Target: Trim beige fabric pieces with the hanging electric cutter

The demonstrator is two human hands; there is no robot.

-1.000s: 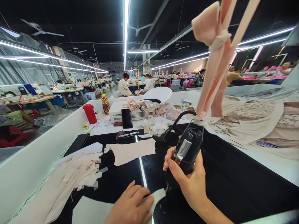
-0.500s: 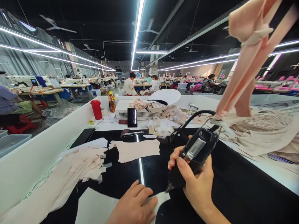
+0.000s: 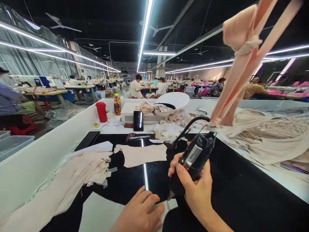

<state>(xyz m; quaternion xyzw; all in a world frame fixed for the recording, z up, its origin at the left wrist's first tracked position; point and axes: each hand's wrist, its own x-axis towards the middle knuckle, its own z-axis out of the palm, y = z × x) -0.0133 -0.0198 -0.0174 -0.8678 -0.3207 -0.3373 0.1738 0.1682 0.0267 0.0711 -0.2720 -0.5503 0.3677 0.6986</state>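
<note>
My right hand point(image 3: 196, 183) is wrapped around a black corded hand tool point(image 3: 193, 158) with a metal plate on its side. The tool tilts down to a narrow metal tip at the right end of a pale, paper-like piece point(image 3: 101, 214); whether the tip touches it I cannot tell. On that same piece my left hand point(image 3: 142, 209) lies with fingers stretched, pressing near the tip. Knotted peach fabric strips point(image 3: 229, 93) hang down to the tool's upper end. Beyond the hands, a flat pale pink fabric piece point(image 3: 145, 154) rests on the glossy black work surface point(image 3: 231, 193).
A heap of pale fabric pieces point(image 3: 72, 180) lies left, beside the white side wall point(image 3: 48, 148). At the back are a phone point(image 3: 138, 120), a pen point(image 3: 139, 137), a red cup point(image 3: 101, 111) and a bottle point(image 3: 117, 104). Piled fabric point(image 3: 270, 135) covers the right side. People sit at distant tables.
My right hand and the tool have shifted left, bringing the tip a little further left along the end of the pale piece. My left hand has stayed on it.
</note>
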